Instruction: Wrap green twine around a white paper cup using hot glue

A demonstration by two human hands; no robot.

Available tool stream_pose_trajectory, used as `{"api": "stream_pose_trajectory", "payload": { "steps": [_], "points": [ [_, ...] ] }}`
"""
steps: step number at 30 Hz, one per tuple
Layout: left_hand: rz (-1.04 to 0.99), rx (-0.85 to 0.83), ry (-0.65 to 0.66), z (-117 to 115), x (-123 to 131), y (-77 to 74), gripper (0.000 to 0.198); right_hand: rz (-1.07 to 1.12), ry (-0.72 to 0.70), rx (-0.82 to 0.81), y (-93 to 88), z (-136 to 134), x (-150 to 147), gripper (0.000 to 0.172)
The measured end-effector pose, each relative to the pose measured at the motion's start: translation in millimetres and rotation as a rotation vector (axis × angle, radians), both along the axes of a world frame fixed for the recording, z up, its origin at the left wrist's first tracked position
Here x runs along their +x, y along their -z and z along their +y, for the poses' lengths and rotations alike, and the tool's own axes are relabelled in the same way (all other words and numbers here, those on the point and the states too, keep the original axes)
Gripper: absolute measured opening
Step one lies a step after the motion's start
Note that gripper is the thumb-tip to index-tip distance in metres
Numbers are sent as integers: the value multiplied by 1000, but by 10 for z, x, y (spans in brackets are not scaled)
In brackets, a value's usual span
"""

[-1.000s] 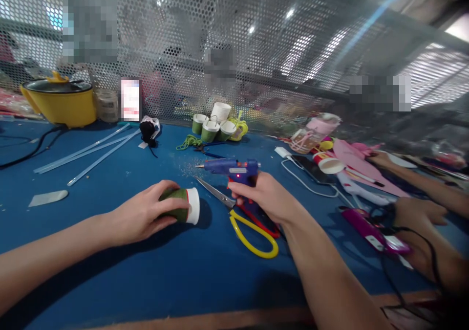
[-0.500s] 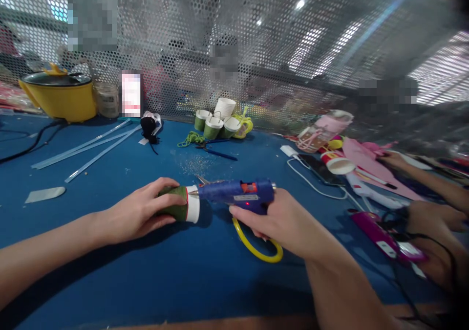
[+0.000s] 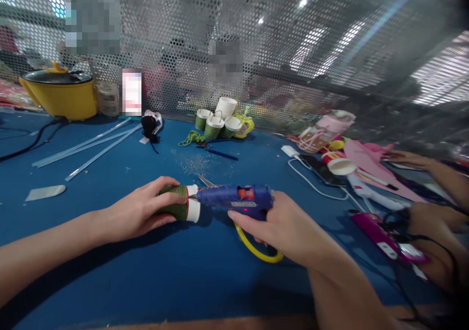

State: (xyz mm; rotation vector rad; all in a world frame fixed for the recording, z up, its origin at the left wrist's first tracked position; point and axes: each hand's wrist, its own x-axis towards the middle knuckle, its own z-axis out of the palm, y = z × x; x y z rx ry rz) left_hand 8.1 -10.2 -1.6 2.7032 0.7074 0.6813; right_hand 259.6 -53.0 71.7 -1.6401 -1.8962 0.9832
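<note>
My left hand (image 3: 141,211) is wrapped round a small paper cup (image 3: 181,204) lying on its side on the blue table (image 3: 146,281); the cup is wound in green cord, with its white rim facing right. My right hand (image 3: 282,225) grips a blue hot glue gun (image 3: 238,198). The gun's nozzle touches the cup at the edge of the green cord. Yellow-handled scissors (image 3: 256,249) lie under the gun, mostly hidden by my right hand.
Several green-wrapped cups (image 3: 217,121) and green cord (image 3: 190,138) stand at the back. Clear glue sticks (image 3: 88,149) lie at the left by a yellow pot (image 3: 58,95). Another person's hands (image 3: 436,232) work at the right beside a purple tool (image 3: 384,237), cables and pink items.
My right hand lifted the glue gun off the table, swung it down and left, and brought its nozzle to the cup. My left hand kept the cup still.
</note>
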Motion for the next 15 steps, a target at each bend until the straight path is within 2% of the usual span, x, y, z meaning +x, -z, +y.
{"api": "stream_pose_trajectory", "payload": {
  "steps": [11,15],
  "points": [
    [6,2,0,1,-9,8,30,-25,-15,5,2,-2,-6,22],
    [5,-1,4,2,-13,2,30,-29,-9,-5,-3,4,-8,16]
  ]
}}
